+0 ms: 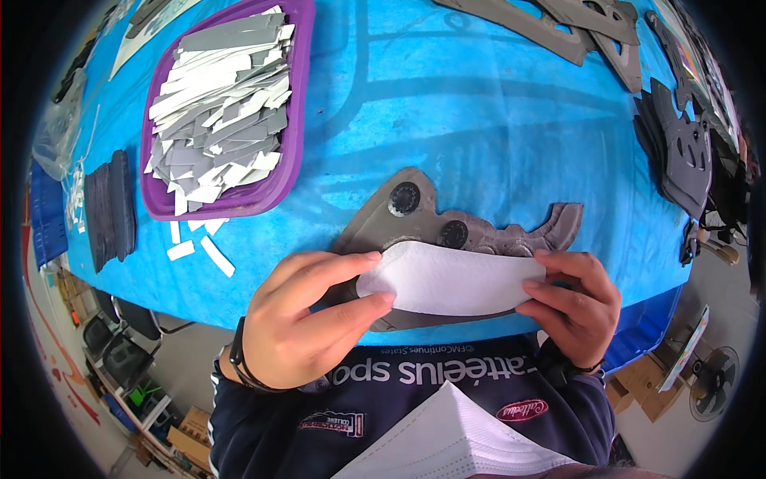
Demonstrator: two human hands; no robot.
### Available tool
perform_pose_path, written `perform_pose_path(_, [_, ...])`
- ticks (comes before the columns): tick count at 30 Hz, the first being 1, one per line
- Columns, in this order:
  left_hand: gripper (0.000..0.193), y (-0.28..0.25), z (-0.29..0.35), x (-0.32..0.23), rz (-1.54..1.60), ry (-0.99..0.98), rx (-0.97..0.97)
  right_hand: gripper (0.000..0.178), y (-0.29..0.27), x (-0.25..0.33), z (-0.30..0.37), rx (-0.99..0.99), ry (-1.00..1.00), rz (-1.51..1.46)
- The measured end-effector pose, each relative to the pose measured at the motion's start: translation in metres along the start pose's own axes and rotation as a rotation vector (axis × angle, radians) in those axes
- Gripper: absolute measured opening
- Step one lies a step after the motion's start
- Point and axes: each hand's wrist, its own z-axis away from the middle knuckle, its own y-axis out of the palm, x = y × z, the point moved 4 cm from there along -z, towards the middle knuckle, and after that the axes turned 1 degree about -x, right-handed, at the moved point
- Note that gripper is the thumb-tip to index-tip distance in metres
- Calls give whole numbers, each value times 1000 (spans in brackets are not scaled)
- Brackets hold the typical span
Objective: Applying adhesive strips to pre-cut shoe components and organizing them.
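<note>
A white, gently curved strip (455, 279) of sheet material is held out flat between my two hands. My left hand (299, 319) pinches its left end between thumb and fingers, and my right hand (578, 303) grips the right end the same way. Behind and partly under the strip lies a dark grey padded piece (371, 215) with a wavy far edge and a tail curving up at the right. Black round discs (404, 199) sit on that piece; its middle is hidden by the strip.
A purple tray (297, 104) piled with grey and white strips (223, 104) stands at the left, with loose white pieces (215, 255) beside it. Farther left is a dark stack (110, 211). Grey cut-out parts (527, 28) and black shaped pieces (678, 152) lie far right on the blue-covered table (479, 120).
</note>
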Motion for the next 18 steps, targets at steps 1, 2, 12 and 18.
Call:
perform_pose_path(1, [29,1,0,0,2,0,1,31,1,1,-1,4,-16,38])
perform_pose_path(2, [29,1,0,0,-16,-6,5,30,2,2,-1,7,-31,75])
perform_pose_path(12, [27,2,-2,-2,-101,-2,29,31,3,3,-5,17,-91,132])
perform_pose_path(18, [25,2,-3,-1,-92,10,35,32,4,2,-4,-22,-61,95])
